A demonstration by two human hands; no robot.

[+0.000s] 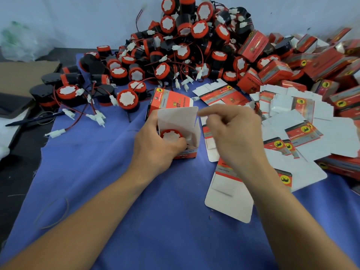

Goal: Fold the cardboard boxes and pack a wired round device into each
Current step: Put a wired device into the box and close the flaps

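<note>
At frame centre, your left hand (pixel 155 147) clamps its fingers on the open cardboard box (pixel 176 117) standing on the blue-covered tabletop (pixel 116 191), a round device (pixel 171 135) seated inside. Your right hand (pixel 233 133) hovers just right of the box, fingers loosely curled, holding nothing.

This is a small packing workshop, set up for hand assembly in bulk. A blue cloth (pixel 116 191) covers the work surface, which holds a heap of dozens of identical red-and-black wired devices (pixel 183 51). Beside them are loose flat printed box blanks (pixel 321 112) and a pile of folded boxes (pixel 272 71), all against a plain wall (pixel 87 20).
</note>
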